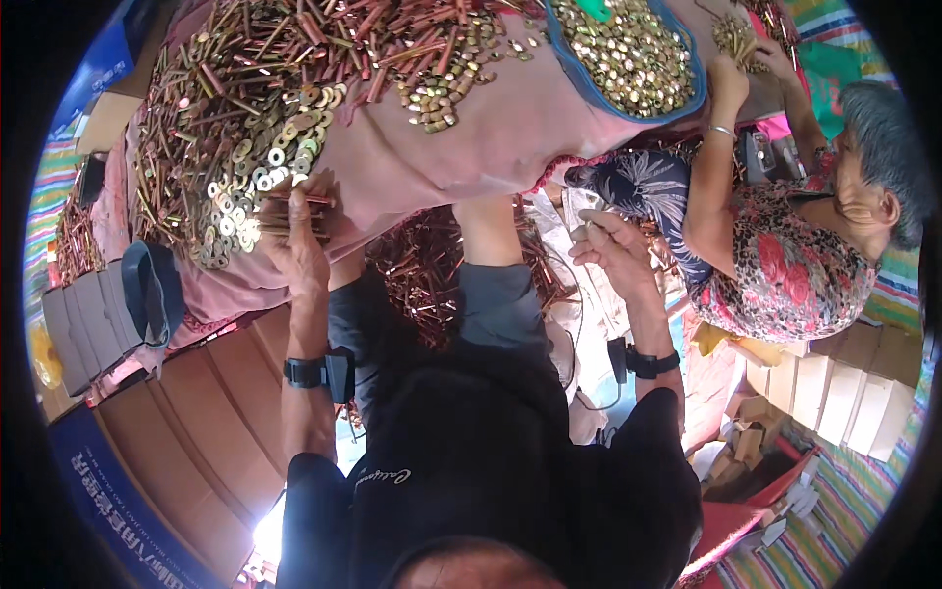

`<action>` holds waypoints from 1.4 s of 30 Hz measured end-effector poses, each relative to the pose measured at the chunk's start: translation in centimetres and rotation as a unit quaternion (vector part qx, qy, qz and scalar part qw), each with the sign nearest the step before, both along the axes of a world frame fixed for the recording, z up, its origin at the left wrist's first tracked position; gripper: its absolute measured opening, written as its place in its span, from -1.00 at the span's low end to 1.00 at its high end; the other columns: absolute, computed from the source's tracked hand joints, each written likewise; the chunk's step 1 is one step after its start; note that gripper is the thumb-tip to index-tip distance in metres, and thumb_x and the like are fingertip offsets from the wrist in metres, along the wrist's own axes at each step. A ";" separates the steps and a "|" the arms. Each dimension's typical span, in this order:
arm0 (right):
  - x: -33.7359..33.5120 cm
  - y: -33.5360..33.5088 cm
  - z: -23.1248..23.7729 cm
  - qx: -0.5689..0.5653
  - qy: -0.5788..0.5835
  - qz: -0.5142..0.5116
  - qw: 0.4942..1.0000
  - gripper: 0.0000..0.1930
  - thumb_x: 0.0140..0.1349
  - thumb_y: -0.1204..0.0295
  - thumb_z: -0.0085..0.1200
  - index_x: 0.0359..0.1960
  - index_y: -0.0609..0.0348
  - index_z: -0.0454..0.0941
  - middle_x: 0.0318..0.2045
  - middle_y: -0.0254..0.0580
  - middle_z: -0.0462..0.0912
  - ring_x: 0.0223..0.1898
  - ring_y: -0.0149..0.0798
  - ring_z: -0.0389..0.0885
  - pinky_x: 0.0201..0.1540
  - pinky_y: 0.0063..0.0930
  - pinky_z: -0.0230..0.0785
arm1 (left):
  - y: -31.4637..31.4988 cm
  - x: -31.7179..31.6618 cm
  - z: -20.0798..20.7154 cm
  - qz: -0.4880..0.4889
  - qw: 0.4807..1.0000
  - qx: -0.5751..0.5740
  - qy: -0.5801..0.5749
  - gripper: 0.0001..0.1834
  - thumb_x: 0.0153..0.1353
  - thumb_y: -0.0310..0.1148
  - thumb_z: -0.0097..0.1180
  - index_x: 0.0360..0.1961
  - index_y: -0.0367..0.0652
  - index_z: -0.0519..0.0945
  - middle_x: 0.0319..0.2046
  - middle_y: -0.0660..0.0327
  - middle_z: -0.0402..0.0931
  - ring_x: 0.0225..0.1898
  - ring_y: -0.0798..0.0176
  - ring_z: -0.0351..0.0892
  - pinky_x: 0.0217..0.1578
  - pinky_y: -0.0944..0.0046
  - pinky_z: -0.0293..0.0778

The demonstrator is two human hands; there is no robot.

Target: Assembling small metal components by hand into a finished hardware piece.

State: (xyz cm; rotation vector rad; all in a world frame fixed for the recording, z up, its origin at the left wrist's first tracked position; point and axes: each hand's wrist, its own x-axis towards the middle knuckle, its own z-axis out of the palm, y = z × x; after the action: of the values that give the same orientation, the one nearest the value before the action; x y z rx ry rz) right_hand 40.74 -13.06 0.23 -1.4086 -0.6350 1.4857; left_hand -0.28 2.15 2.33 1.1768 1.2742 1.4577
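My left hand (301, 257) is at the near edge of the cloth-covered work surface (392, 162), closed around several slim coppery metal rods, likely bolts or anchor sleeves. Right beside its fingers lies a heap of flat washers (231, 218), silvery and brass-toned. Behind them spreads a large pile of coppery rods (186, 128). Off the surface, above a pale sheet, my right hand (620, 257) is raised with thumb and fingers curled together. Something small may be between its fingertips, but I cannot make it out.
Loose nuts (432, 106) lie beyond my hands, and a blue-rimmed basin (703, 74) holds many more. At the right, another person (785, 255) handles small metal parts. Cardboard boxes (206, 412) stand at left, and more cartons (834, 393) at right. Rods (417, 265) lie heaped between my legs.
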 end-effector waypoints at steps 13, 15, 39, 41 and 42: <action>-6.8 11.3 9.0 0.162 0.060 0.076 0.982 -0.70 0.47 0.44 0.14 0.17 0.24 0.57 -0.08 -0.14 0.72 -0.21 -0.29 0.73 -0.18 -0.40 0.60 | -0.4 0.1 -1.0 -0.022 0.996 0.025 -0.085 -0.64 0.45 -0.37 0.20 0.16 -0.37 0.56 -0.10 0.17 0.69 -0.10 0.34 0.64 0.00 0.30 0.54; -7.5 13.0 10.8 0.205 0.046 0.078 0.974 -0.69 0.46 0.45 0.15 0.18 0.24 0.59 -0.12 -0.21 0.72 -0.22 -0.34 0.69 -0.18 -0.43 0.56 | -0.2 -0.1 -1.3 -0.012 0.997 0.023 -0.072 -0.64 0.46 -0.38 0.18 0.17 -0.37 0.55 -0.10 0.16 0.69 -0.09 0.34 0.64 0.01 0.30 0.54; -13.7 15.6 8.4 0.153 0.176 0.154 0.960 -0.69 0.46 0.43 0.14 0.18 0.22 0.59 -0.16 -0.28 0.69 -0.27 -0.40 0.66 -0.25 -0.46 0.54 | -0.3 1.5 -2.8 0.017 0.999 0.040 -0.025 -0.74 0.33 -0.57 0.27 0.03 -0.34 0.66 -0.27 0.26 0.67 -0.23 0.46 0.61 -0.17 0.41 0.54; -15.7 16.1 8.7 0.160 0.175 0.167 0.957 -0.69 0.45 0.41 0.17 0.16 0.22 0.61 -0.17 -0.29 0.70 -0.29 -0.41 0.66 -0.24 -0.50 0.53 | -0.5 1.6 -3.0 0.008 1.000 0.027 -0.006 -0.75 0.34 -0.58 0.26 0.03 -0.34 0.65 -0.25 0.25 0.69 -0.23 0.43 0.64 -0.16 0.39 0.57; -16.6 16.5 8.6 0.161 0.179 0.181 0.954 -0.69 0.45 0.41 0.17 0.16 0.22 0.61 -0.17 -0.29 0.70 -0.29 -0.41 0.66 -0.24 -0.50 0.53 | -0.5 1.7 -2.7 -0.002 1.000 0.012 -0.012 -0.75 0.37 -0.58 0.23 0.05 -0.34 0.65 -0.24 0.25 0.70 -0.22 0.40 0.65 -0.14 0.37 0.58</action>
State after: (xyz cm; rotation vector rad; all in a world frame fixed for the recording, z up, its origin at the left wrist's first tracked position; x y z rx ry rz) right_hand 24.13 3.41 8.85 -0.7720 -0.8873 1.7731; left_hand 1.46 1.60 -0.35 1.1741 1.2398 1.4839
